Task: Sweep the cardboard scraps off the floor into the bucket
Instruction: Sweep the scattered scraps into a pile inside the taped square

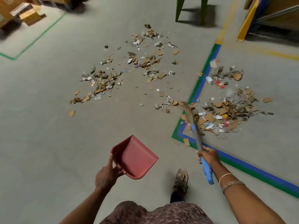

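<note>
The left hand (106,173) holds the red dustpan (135,157) by its rear rim, thumb along one side wall and fingers curled beneath, with the pan in the air and tilted rather than on the floor (48,126). A shoe (182,178) shows between the two arms. The right hand (207,156) is wrapped round the blue handle of the broom (198,139), whose bristle head (188,112) meets the floor at the corner of the green and blue floor tape (200,84).

The cardboard scraps lie in three spreads. The dense pile (226,113) is just right of the bristles, inside the taped corner. A loose scatter (103,81) lies out to the left, and a thinner trail (150,59) runs further off toward a green metal leg (179,8). Cardboard boxes (30,16) stand at the far left. No bucket is in view.

The step in hand looks like gathering. It would go best with short, low strokes that draw the outlying bits into the dense pile, so the light paper does not fly. The pan's lip should then sit flat on the floor just beside the pile, and the broom should push toward it, not across it
</note>
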Motion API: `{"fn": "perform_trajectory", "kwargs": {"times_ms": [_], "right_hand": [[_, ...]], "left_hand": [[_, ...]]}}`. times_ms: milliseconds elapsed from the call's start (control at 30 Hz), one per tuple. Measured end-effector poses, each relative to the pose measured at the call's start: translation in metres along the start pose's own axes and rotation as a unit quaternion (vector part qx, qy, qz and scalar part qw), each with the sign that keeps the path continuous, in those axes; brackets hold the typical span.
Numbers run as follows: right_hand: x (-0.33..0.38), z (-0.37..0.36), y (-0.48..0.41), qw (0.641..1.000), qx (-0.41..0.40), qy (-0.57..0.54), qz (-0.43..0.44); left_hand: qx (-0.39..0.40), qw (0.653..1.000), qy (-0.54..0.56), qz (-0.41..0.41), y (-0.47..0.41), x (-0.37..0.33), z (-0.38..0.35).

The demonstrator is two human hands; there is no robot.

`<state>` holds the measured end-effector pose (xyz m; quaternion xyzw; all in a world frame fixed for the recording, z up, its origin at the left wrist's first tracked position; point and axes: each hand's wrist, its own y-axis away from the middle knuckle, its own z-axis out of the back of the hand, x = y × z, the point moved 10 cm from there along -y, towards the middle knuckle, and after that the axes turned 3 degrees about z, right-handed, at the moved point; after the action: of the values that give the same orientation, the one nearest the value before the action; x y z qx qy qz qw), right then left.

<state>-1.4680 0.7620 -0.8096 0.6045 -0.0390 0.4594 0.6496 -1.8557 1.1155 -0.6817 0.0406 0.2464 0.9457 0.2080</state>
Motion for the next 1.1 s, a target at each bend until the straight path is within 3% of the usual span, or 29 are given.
{"fn": "perform_trajectory", "kwargs": {"times_ms": [133, 300, 433, 667, 867, 1100], "right_hand": [[0.015, 0.043, 0.013, 0.999, -0.007, -0.041, 0.023], [0.013, 0.07, 0.036, 0.997, 0.06, 0.025, 0.051], [-0.007, 0.057, 0.044, 0.979, 0.129, 0.151, 0.045], [-0.061, 0.02, 0.083, 0.9, 0.184, 0.395, 0.022], [-0.1, 0.066, 0.103, 0.915, 0.09, 0.39, -0.044], [-0.09, 0.106, 0.087, 0.958, -0.069, 0.279, -0.013]], "left_hand": [[-0.008, 1.0, 0.004, -0.013, -0.015, -0.039, 0.004], [-0.007, 1.0, 0.003, -0.026, -0.035, -0.072, 0.0], [-0.007, 0.999, -0.008, -0.043, -0.036, -0.094, -0.004], [0.015, 0.994, -0.056, -0.094, -0.026, -0.1, -0.014], [0.002, 0.989, -0.057, -0.135, -0.011, -0.074, -0.025], [0.002, 0.989, -0.027, -0.148, -0.002, -0.063, -0.024]]}}
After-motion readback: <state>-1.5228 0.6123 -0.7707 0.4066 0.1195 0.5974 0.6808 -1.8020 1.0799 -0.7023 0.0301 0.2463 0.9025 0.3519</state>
